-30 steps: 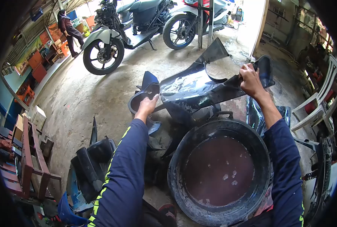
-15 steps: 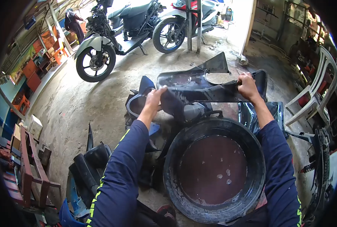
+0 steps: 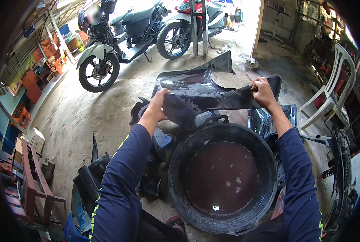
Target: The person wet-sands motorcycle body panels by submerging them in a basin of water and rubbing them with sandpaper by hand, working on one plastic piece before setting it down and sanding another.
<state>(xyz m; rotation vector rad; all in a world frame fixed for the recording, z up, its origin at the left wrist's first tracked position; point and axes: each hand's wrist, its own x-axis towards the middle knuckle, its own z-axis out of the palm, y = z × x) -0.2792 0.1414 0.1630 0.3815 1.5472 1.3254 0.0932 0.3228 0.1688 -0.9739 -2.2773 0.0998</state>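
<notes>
Around the panel [image 3: 206, 99], left hand [image 3: 155, 107] curls, right hand [image 3: 264, 93] clenches.

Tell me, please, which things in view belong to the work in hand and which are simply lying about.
Part of the work, it seems:
black panel, held in left hand and right hand
tub of murky water

Apparently just standing about:
plastic chair
wooden bench
nearer motorcycle

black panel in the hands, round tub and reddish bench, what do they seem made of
Black panel: probably moulded plastic, glossy, with bright reflections over its curved top.
Round tub: plastic or rubber, hard to tell; dull, scuffed wall.
Reddish bench: likely painted wood, judging by its straight planks.
</notes>
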